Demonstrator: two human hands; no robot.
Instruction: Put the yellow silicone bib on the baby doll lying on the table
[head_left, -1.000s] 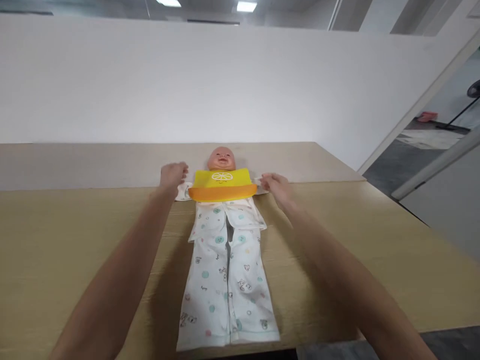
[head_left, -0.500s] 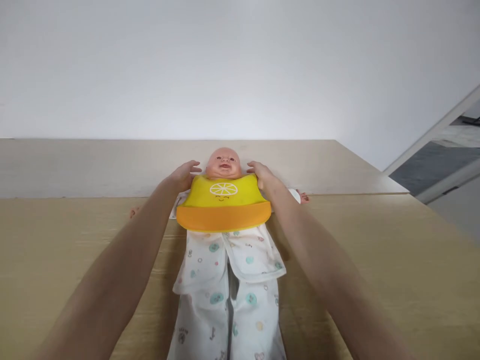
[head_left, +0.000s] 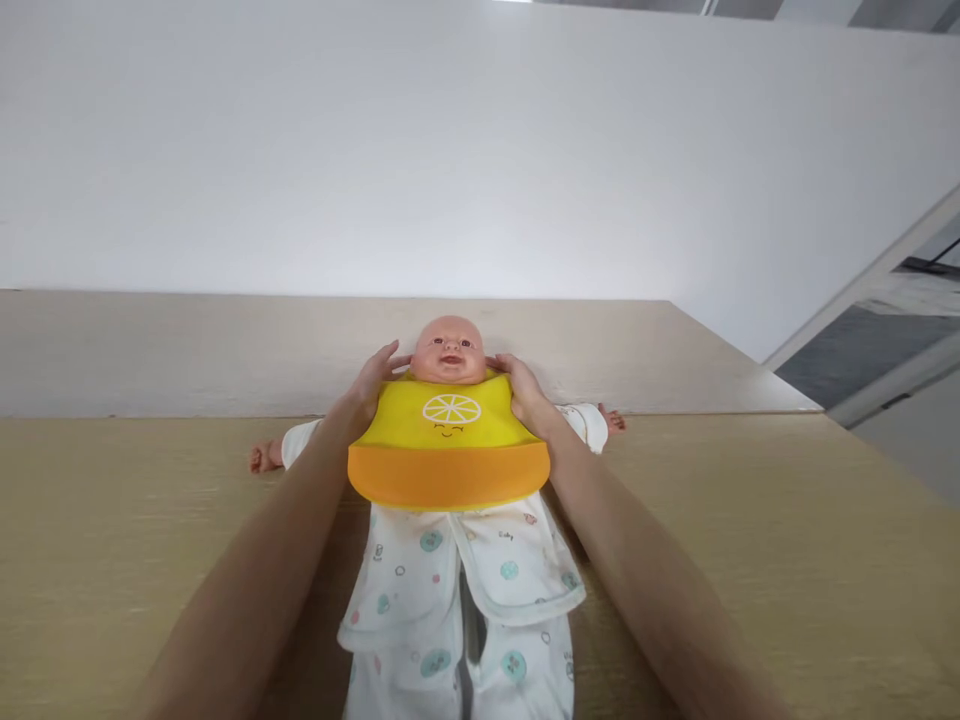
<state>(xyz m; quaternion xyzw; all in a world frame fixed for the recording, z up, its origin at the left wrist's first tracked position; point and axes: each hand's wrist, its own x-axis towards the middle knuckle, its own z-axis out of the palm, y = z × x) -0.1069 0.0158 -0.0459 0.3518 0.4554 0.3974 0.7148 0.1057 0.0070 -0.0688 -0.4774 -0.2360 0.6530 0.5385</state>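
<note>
A baby doll [head_left: 450, 342] lies on its back, head away from me, arms spread out to both sides. It wears white patterned clothes [head_left: 495, 560]. Over its chest lies a yellow bib [head_left: 390, 420] with a white citrus slice, a smiling face and an orange catch pocket along its lower edge. My left hand [head_left: 373, 378] is at the bib's upper left edge, fingers stretched towards the doll's neck. On the opposite side, my right hand [head_left: 523, 382] mirrors it, its fingers reaching beside the neck. The bib's neck strap is hidden.
The doll lies on a light wooden table [head_left: 750, 520]. A paler board [head_left: 187, 350] runs along the far side, against a white wall [head_left: 450, 150]. Beyond the table's right edge is a slanted frame [head_left: 862, 270] with darker space behind it.
Both hands have moved in closer to the doll's neck, fingertips now beside it. The view has tilted, so the doll appears lower and both its arms show more.
</note>
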